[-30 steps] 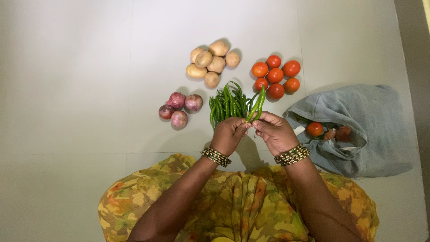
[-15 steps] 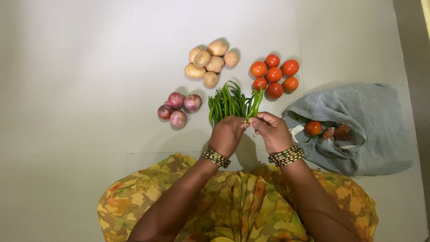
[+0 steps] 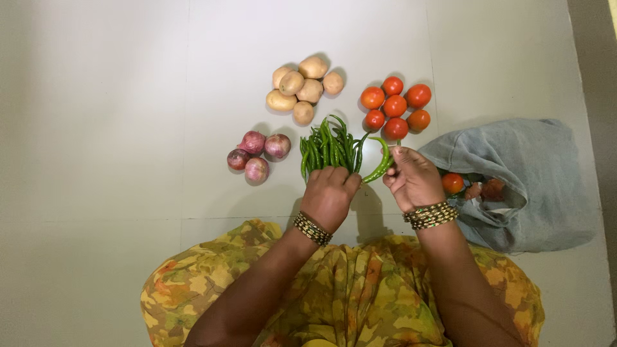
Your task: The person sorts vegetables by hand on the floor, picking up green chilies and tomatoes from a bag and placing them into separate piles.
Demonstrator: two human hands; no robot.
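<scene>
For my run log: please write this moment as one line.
left hand: on chilli bunch | right hand: holds loose chillies | cloth bag: beside right hand

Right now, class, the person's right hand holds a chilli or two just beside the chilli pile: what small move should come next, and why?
Probably lay them on the pile. The right hand pinches curved green chillies just right of the chilli pile, where the left hand rests. Potatoes, tomatoes and onions each lie in their own groups.
</scene>
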